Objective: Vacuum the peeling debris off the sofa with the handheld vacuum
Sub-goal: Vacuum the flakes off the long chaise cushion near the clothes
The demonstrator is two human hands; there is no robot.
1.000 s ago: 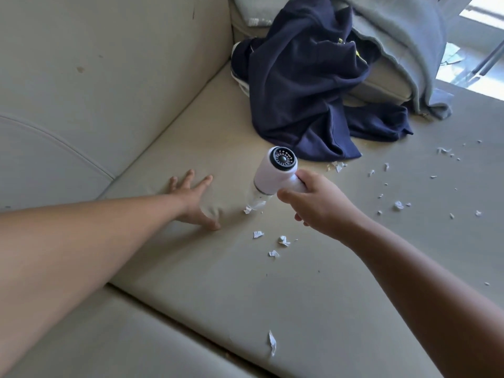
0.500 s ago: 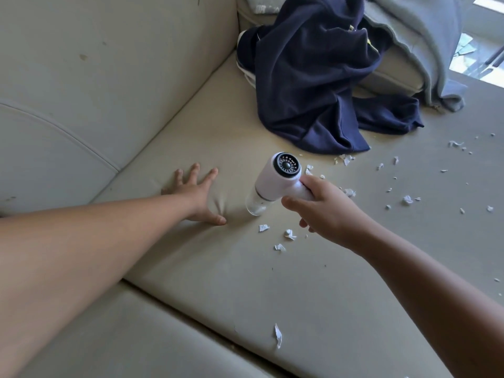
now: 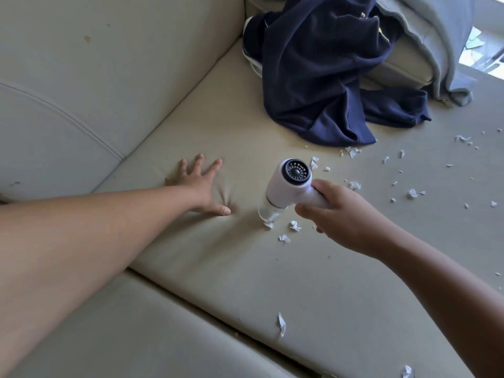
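Holding the vacuum: the right hand (image 3: 346, 216) has fingers and thumb curled tight round the white handle of the handheld vacuum (image 3: 286, 186).
Vacuum body: the barrel juts out to the left of that grip, its vented black end cap facing up and its clear nozzle (image 3: 268, 212) pointing down at the sofa (image 3: 272, 282) seat.
Nozzle tip: it touches a white flake (image 3: 268, 224), just left of the gripping knuckles.
Debris: two more scraps of peeling debris (image 3: 294, 226) lie right beside the grip. A loose scatter spreads beyond it to the right. One long sliver (image 3: 281, 324) sits well back from it, near the cushion seam.
Left hand: the left hand (image 3: 200, 186) lies flat on the seat with fingers spread, pressing wrinkles into the cover. It is near the nozzle, on the side away from the grip.
Clothing: a navy garment (image 3: 321, 77) is heaped beyond the grip, and a grey blanket (image 3: 436, 36) is draped further off to the right.
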